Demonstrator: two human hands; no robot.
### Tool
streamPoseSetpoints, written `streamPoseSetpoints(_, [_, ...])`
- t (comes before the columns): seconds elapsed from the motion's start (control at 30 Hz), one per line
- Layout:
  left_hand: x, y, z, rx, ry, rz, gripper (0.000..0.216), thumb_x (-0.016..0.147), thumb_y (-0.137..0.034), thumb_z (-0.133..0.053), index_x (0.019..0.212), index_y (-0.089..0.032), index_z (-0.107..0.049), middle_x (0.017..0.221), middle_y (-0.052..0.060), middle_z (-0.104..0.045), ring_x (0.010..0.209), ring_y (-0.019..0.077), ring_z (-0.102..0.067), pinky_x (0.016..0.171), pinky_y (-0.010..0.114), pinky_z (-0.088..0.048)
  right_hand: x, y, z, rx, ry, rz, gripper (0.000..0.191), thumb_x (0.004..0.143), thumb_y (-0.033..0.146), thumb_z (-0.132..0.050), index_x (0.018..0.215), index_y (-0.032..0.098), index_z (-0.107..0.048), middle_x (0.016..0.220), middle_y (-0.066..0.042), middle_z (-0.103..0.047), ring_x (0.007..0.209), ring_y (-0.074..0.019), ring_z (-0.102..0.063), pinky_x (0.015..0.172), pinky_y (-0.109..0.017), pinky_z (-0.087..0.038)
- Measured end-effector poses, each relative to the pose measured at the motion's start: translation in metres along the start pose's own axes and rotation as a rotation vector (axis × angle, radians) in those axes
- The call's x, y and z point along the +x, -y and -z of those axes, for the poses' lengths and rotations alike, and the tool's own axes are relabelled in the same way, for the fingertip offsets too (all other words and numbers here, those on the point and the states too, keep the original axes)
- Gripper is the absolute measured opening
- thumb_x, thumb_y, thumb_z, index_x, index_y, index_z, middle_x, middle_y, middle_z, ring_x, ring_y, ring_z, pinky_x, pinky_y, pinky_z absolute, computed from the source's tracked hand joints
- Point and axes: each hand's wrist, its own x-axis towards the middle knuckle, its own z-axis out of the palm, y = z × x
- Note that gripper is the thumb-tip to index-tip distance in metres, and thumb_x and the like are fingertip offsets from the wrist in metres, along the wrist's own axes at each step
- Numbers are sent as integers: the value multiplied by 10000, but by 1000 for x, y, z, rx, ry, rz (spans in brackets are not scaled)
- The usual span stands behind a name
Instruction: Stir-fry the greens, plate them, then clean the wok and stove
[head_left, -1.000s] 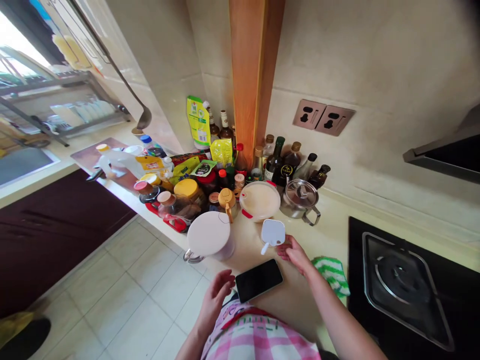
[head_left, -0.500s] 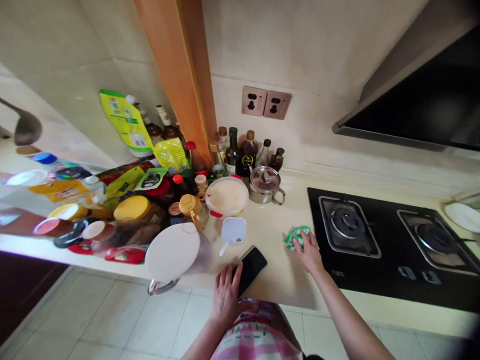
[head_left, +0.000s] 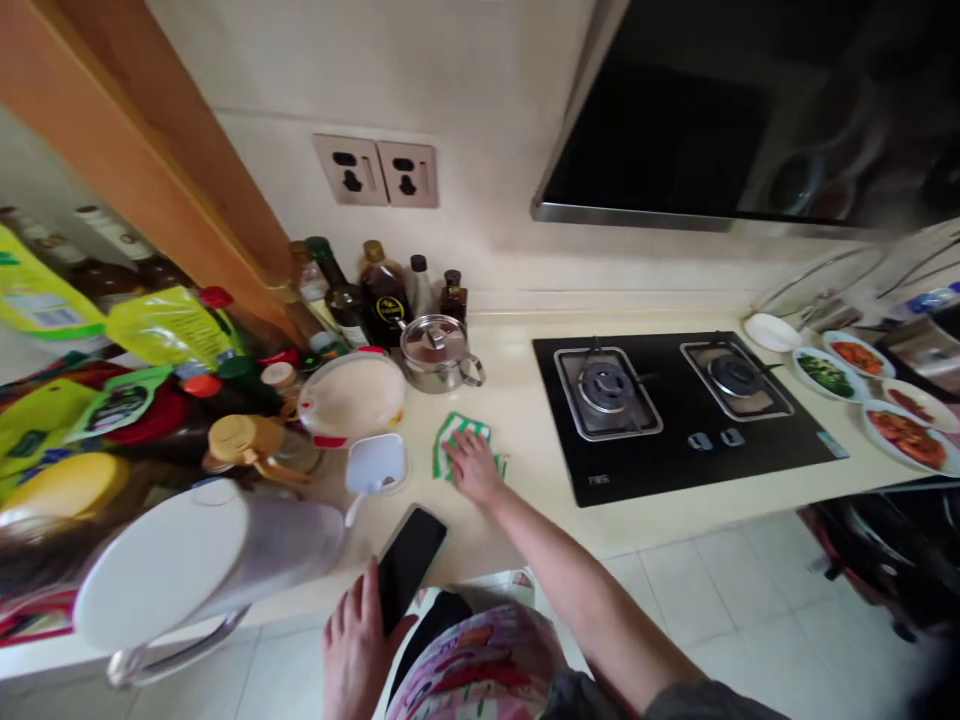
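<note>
My right hand (head_left: 472, 467) lies flat, fingers together, on a green-and-white striped cloth (head_left: 453, 436) spread on the cream counter (head_left: 517, 400). Down at the counter's front edge my left hand (head_left: 357, 640) has its fingers stretched out against a black phone (head_left: 409, 566), which sticks out over the edge. A small white scoop (head_left: 374, 467) lies between the two hands. Just beyond it stand a round cream bowl with red clips (head_left: 351, 396) and a small lidded steel pot (head_left: 436, 351).
A black two-burner gas hob (head_left: 679, 415) sits to the right, under a dark hood (head_left: 675, 120). Plates of food (head_left: 885, 400) stand at the far right. Bottles (head_left: 382, 295), jars and packets crowd the left, with a large white-lidded jug (head_left: 195, 560) near the edge.
The view has swung right. My right hand left the scoop, reached the striped cloth and slid it left toward the pot. My left hand came to rest on the phone.
</note>
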Motion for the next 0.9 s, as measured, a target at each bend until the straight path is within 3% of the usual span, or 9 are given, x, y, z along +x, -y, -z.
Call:
streamPoseSetpoints(0.1, [1, -9, 2, 43, 47, 99, 860, 835, -530, -513, 1484, -56, -208, 1186, 222, -588, 1038, 355, -574, 833, 447, -467, -91, -9, 1, 62, -52, 34, 416, 948, 356, -455, 1349, 274, -527, 1479, -24, -450, 1386, -245, -316, 1152, -462, -231])
streamPoseSetpoints(0.2, [4, -28, 6, 112, 60, 185, 880, 824, -598, -481, 1488, -95, -197, 1191, 197, -594, 1041, 357, -583, 826, 441, -485, -179, -37, 19, 69, -85, 7, 448, 910, 422, -539, 1345, 314, -527, 1475, 1, -456, 1381, -231, -335, 1149, -448, -272])
streamPoseSetpoints(0.37, [14, -75, 2, 152, 73, 271, 938, 762, -664, -484, 1488, -155, -177, 1187, 142, -614, 1056, 360, -578, 804, 432, -504, -274, -123, 59, -12, -153, -77, 399, 889, 393, -593, 1281, 316, -587, 1372, -12, -568, 1296, -242, -467, 1090, -464, -376])
streamPoseSetpoints(0.53, [39, -142, -4, 48, 55, 146, 860, 851, -619, -398, 1488, -80, -190, 1261, 210, -548, 1070, 386, -560, 832, 461, -471, -325, -225, 88, -168, -379, -201, 343, 944, 339, -502, 1263, 269, -604, 1282, -43, -632, 1241, -253, -526, 1039, -488, -428])
streamPoseSetpoints(0.67, [76, -208, -6, 45, 71, 109, 830, 853, -512, -498, 1473, -36, -221, 1292, 231, -518, 1073, 382, -548, 861, 457, -442, -346, -278, 99, -207, -453, -198, 305, 949, 350, -485, 1201, 270, -639, 1224, -34, -659, 1198, -238, -551, 1046, -455, -415])
streamPoseSetpoints(0.73, [92, -233, -4, 38, 104, 93, 869, 831, -516, -546, 1476, -33, -220, 1291, 232, -522, 1061, 380, -553, 866, 458, -438, -356, -305, 106, -249, -563, -266, 318, 952, 376, -462, 1168, 241, -653, 1208, -61, -662, 1184, -255, -548, 1041, -472, -403])
streamPoseSetpoints(0.83, [97, -250, -1, 18, 110, 76, 880, 820, -534, -569, 1476, -49, -238, 1329, 248, -500, 1112, 394, -535, 882, 481, -438, -365, -344, 126, -314, -792, -456, 418, 951, 444, -390, 1053, 160, -680, 1113, -136, -679, 1105, -304, -563, 954, -500, -437])
streamPoseSetpoints(0.9, [86, -251, -2, 1, 59, 37, 815, 844, -517, -545, 1467, -65, -276, 1379, 262, -462, 1214, 409, -472, 913, 511, -430, -363, -353, 135, -340, -940, -630, 468, 949, 437, -334, 990, 118, -674, 993, -170, -686, 994, -322, -586, 869, -509, -457])
